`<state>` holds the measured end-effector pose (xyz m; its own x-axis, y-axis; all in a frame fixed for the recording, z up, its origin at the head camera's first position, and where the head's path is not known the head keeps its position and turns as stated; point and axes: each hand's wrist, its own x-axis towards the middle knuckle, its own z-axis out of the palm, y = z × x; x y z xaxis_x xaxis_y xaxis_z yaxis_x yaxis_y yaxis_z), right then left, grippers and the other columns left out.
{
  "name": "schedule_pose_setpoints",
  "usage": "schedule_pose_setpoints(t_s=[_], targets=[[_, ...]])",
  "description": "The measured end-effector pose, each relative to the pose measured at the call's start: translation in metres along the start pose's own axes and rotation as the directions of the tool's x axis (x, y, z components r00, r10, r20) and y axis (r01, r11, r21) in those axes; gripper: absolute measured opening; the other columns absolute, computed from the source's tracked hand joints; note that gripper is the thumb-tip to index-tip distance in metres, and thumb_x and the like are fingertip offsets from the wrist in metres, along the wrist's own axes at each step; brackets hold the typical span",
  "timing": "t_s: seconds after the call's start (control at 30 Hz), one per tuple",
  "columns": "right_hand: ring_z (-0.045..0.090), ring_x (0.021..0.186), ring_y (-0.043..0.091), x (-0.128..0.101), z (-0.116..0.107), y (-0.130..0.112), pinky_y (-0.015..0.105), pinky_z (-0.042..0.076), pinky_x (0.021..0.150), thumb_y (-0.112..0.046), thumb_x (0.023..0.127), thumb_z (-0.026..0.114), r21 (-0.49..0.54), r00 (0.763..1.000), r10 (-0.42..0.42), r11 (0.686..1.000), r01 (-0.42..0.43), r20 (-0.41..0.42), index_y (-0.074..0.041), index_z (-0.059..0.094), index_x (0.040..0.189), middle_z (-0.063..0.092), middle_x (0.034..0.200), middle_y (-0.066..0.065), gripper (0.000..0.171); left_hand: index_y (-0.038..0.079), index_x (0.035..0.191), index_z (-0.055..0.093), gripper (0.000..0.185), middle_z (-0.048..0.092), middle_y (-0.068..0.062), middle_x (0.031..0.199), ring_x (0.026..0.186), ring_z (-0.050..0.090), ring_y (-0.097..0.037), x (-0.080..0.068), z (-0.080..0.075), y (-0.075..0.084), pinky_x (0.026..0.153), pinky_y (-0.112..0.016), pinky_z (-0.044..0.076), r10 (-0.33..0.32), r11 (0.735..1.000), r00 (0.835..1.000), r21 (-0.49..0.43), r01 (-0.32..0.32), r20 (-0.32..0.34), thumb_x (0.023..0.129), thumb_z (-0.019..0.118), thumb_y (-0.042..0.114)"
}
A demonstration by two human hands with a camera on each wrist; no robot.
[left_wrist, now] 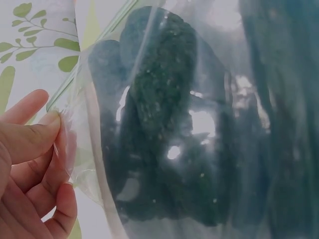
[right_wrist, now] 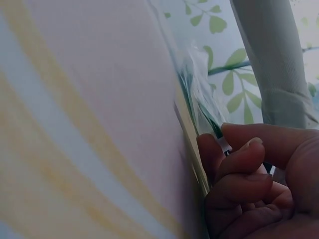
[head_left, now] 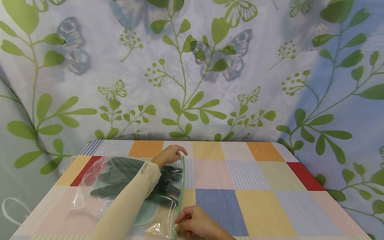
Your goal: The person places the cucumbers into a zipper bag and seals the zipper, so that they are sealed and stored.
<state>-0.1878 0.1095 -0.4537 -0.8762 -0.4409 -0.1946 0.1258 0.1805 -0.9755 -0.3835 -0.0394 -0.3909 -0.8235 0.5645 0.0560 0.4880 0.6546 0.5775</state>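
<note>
1. Head view: a clear zip bag (head_left: 126, 193) lies flat on the left half of the bench (head_left: 258, 196), which wears a cloth of coloured squares. Dark green gloves (head_left: 120, 176) sit inside it, fingers splayed. The bag's green zip strip (head_left: 180, 186) runs along its right edge, from far to near.

2. Same view, and both hands are on that strip! The left hand (head_left: 170, 154), its cream sleeve (head_left: 132, 196) crossing over the bag, pinches the far end of the strip. The right hand (head_left: 195, 222) pinches the near end, close to the bench's front edge. A backdrop (head_left: 192, 66) printed with leaves and butterflies hangs behind.

3. Left wrist view: up close now. The left hand (left_wrist: 30, 164) has its grip closed on the plastic, thumb pressed on the bag's edge with the fingers curled behind it. The bag (left_wrist: 199, 124) fills the picture, glossy with glare, and the gloves (left_wrist: 164, 124) show through as a dark mass.

4. Right wrist view: the right hand (right_wrist: 254, 184) has thumb and curled fingers closed on the bag's edge (right_wrist: 202, 107), right where it meets the checked cloth (right_wrist: 84, 124). The cream sleeve (right_wrist: 271, 59) rises behind. The picture is dim and soft, so the exact contact of the lower fingers cannot be made out.
</note>
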Motion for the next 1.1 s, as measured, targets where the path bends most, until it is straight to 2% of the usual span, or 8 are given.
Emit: schedule_pose_setpoints(t_s=[0.3, 0.37, 0.53, 0.57, 0.67, 0.83, 0.93, 1.1], targets=[[0.041, 0.044, 0.000, -0.006, 0.008, 0.000, 0.014, 0.034, 0.043, -0.002, 0.073, 0.065, 0.072, 0.997, 0.000, 0.997, -0.006, 0.081, 0.016, 0.057, 0.088, 0.054, 0.056, -0.007, 0.025, 0.009, 0.107, 0.066, 0.035, 0.065, -0.008, 0.080, 0.045, 0.030, -0.010, 0.001, -0.004, -0.006, 0.046, -0.022, 0.029, -0.018, 1.000, 1.000, 0.009, 0.018, 0.005, 0.082, 0.047, -0.006], [0.045, 0.047, -0.001, -0.007, 0.009, 0.000, 0.013, 0.037, 0.045, -0.002, 0.073, 0.066, 0.062, 0.997, -0.009, 0.998, 0.004, 0.082, 0.016, 0.058, 0.088, 0.056, 0.058, -0.007, 0.025, 0.012, 0.109, 0.065, 0.037, 0.064, -0.004, 0.077, 0.044, 0.029, -0.009, 0.005, 0.000, -0.016, 0.045, -0.022, 0.029, 0.013, 1.000, 1.000, 0.009, -0.013, 0.008, 0.082, 0.046, -0.005], [0.051, 0.052, -0.001, -0.008, 0.010, 0.000, 0.013, 0.040, 0.048, -0.004, 0.074, 0.064, 0.065, 0.994, -0.030, 0.998, 0.023, 0.109, 0.017, 0.056, 0.090, 0.058, 0.060, -0.008, 0.027, 0.013, 0.119, 0.061, 0.045, 0.063, -0.001, 0.069, 0.044, 0.027, -0.007, 0.001, 0.003, -0.011, 0.045, -0.021, 0.027, 0.009, 0.998, 0.999, 0.061, -0.011, 0.034, 0.083, 0.042, -0.007], [0.051, 0.053, -0.001, -0.008, 0.010, 0.001, 0.013, 0.040, 0.049, -0.004, 0.074, 0.064, 0.069, 0.993, -0.029, 0.997, 0.021, 0.117, 0.017, 0.056, 0.091, 0.058, 0.061, -0.008, 0.028, 0.011, 0.120, 0.060, 0.045, 0.064, -0.003, 0.070, 0.044, 0.028, -0.009, -0.004, 0.001, -0.001, 0.046, -0.021, 0.027, -0.028, 0.997, 0.999, 0.079, 0.024, 0.043, 0.083, 0.042, -0.008], [0.051, 0.055, -0.001, -0.008, 0.009, 0.003, 0.014, 0.041, 0.050, -0.005, 0.076, 0.062, 0.078, 0.991, -0.030, 0.997, 0.020, 0.129, 0.017, 0.055, 0.093, 0.059, 0.064, -0.008, 0.029, 0.011, 0.123, 0.058, 0.045, 0.067, -0.006, 0.078, 0.045, 0.029, -0.008, -0.006, 0.005, 0.002, 0.046, -0.020, 0.027, -0.033, 0.992, 0.998, 0.126, 0.027, 0.046, 0.084, 0.042, -0.007], [0.052, 0.058, 0.002, -0.006, 0.006, 0.007, 0.015, 0.043, 0.052, -0.003, 0.078, 0.060, 0.191, 0.994, -0.031, 0.982, 0.011, 0.100, 0.016, 0.051, 0.105, 0.060, 0.073, -0.006, 0.034, 0.010, 0.124, 0.056, 0.042, 0.068, -0.009, 0.086, 0.050, 0.038, -0.009, -0.010, 0.006, 0.006, 0.051, -0.021, 0.034, -0.006, 0.986, 0.999, 0.166, -0.001, 0.041, 0.085, 0.048, -0.003], [0.055, 0.058, 0.004, -0.004, 0.003, 0.009, 0.014, 0.040, 0.047, -0.004, 0.080, 0.059, 0.254, 0.996, -0.034, 0.967, 0.013, 0.077, 0.013, 0.048, 0.113, 0.060, 0.077, -0.003, 0.039, 0.009, 0.123, 0.056, 0.040, 0.067, -0.012, 0.091, 0.059, 0.050, -0.014, -0.014, 0.006, 0.004, 0.059, -0.026, 0.041, 0.034, 0.986, 0.999, 0.164, -0.038, 0.030, 0.085, 0.052, 0.000], [0.054, 0.060, 0.006, -0.001, -0.004, 0.011, 0.014, 0.036, 0.044, -0.007, 0.079, 0.059, 0.255, 0.999, -0.022, 0.967, 0.027, -0.023, 0.004, 0.048, 0.121, 0.063, 0.096, 0.004, 0.045, 0.008, 0.124, 0.055, 0.037, 0.062, -0.019, 0.108, 0.093, 0.061, -0.030, -0.031, 0.003, -0.005, 0.079, -0.042, 0.049, 0.104, 0.989, 0.994, 0.108, -0.105, 0.011, 0.088, 0.052, 0.004]])
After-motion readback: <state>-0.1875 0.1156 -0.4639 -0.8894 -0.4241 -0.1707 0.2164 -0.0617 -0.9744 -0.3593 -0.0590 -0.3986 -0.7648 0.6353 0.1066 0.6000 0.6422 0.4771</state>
